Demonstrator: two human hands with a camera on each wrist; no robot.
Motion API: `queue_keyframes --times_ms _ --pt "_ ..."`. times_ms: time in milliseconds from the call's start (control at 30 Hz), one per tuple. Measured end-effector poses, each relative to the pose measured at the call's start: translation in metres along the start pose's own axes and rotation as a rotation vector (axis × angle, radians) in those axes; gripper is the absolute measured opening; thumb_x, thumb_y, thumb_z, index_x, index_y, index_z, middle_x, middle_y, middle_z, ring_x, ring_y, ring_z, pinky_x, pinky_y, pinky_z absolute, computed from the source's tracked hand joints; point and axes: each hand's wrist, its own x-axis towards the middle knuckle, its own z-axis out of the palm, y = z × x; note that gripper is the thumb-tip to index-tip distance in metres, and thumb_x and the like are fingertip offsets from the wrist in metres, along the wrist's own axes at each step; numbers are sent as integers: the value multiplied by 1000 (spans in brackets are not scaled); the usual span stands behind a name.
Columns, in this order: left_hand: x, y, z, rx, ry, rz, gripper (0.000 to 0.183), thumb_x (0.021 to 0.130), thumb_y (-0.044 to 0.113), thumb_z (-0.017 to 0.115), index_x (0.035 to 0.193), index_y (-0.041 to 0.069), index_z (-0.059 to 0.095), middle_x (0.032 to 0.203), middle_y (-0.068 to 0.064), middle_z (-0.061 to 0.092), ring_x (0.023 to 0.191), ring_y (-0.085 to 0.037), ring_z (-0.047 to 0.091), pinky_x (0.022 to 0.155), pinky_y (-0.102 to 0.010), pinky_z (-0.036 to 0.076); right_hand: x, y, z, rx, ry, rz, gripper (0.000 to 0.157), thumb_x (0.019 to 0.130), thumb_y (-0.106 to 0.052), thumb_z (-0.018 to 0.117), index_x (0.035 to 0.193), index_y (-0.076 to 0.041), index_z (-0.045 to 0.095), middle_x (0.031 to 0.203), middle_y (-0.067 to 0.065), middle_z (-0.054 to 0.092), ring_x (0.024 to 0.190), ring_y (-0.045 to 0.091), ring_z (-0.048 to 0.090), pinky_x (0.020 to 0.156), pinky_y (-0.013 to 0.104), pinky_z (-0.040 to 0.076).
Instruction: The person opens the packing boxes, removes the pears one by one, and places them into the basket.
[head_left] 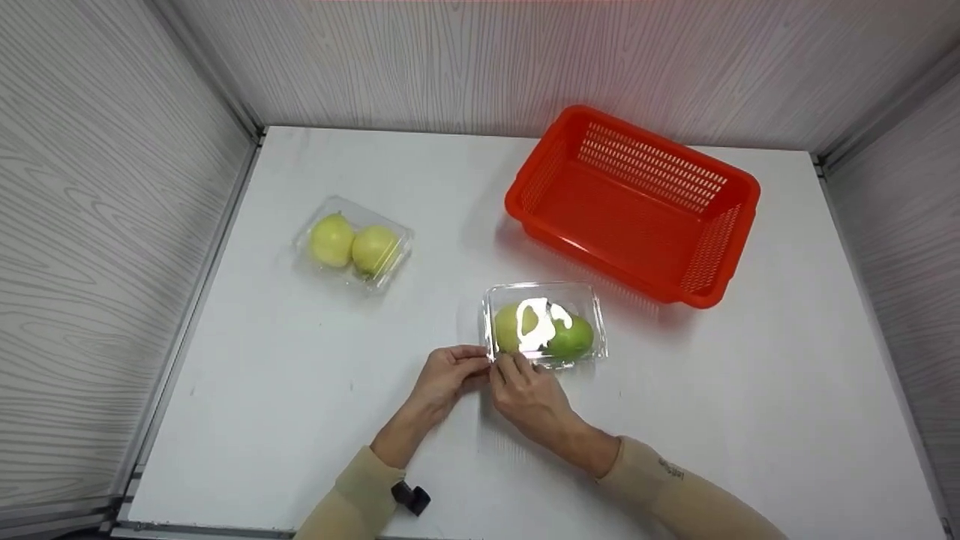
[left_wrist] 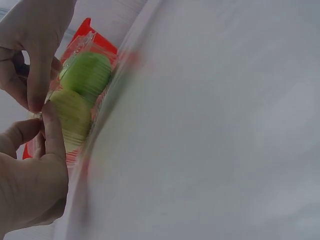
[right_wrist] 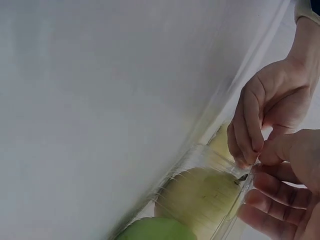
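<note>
A clear plastic clamshell box (head_left: pixel 542 288) holds a yellow pear (right_wrist: pixel 201 196) and a green fruit (left_wrist: pixel 89 72); glare covers part of its lid. At the box's near left corner, my left hand (head_left: pixel 442 379) pinches the rim between thumb and fingers. Right beside it, my right hand (head_left: pixel 529 397) pinches the same edge with bent fingers. Fingertips of both hands nearly meet there, as the left wrist view also shows. Farther left lies a second clear box (head_left: pixel 349 208) with two yellow pears (head_left: pixel 331 240) inside.
A red plastic basket (head_left: pixel 622 217) with slotted walls stands behind and to the right of the box, set at an angle. White table surface (head_left: pixel 285 420) lies around everything. Wood-grain panels (head_left: pixel 420 67) enclose the back and sides.
</note>
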Motion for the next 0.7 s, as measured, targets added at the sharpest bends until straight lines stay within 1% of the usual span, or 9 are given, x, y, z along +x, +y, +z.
queue_keyframes --times_ms 67,167,233,300,367,500,700 --pt "0 -1 0 -5 4 -1 17 97 -4 66 112 -11 68 86 0 79 81 -9 76 75 -20 65 0 -2 1 -14 7 -6 15 82 -17 71 92 -9 77 88 4 65 77 15 65 52 19 53" --pt "0 -1 0 -16 -5 3 16 96 -5 65 111 -11 68 86 0 79 81 -9 76 76 -21 65 -1 -3 3 -30 29 -6 16 90 -11 61 92 -8 77 88 5 65 76 15 65 54 19 54" --pt "0 -2 0 -26 -5 1 16 96 -6 65 111 -10 68 86 0 79 81 -9 76 76 -21 66 -1 -3 4 -40 37 -11 27 98 -6 50 92 -8 76 87 5 65 75 15 64 56 20 55" --pt "0 -1 1 -35 2 -1 16 96 -7 64 111 -11 67 85 -1 78 81 -10 77 77 -22 66 -2 -3 5 -52 45 -19 43 105 -1 35 93 -7 76 86 5 65 74 16 64 58 20 57" --pt "1 -1 0 -38 9 -4 15 96 -7 64 111 -11 67 85 0 78 81 -10 77 77 -22 66 -3 -3 6 -62 46 -34 50 107 1 29 94 -7 76 87 6 66 73 16 64 60 21 59" --pt "2 -1 -1 -32 8 -8 14 97 -6 63 110 -10 66 85 -1 78 81 -10 77 76 -21 66 -4 -2 9 -78 62 -57 50 109 -1 29 96 -7 76 87 5 66 73 15 62 58 21 57" --pt "3 -1 -2 8 -8 -1 16 98 -3 63 112 -10 65 89 -3 76 84 -10 77 76 -19 65 -2 -1 12 -102 78 -54 45 108 -5 32 93 -8 74 84 3 62 69 13 57 51 19 45"
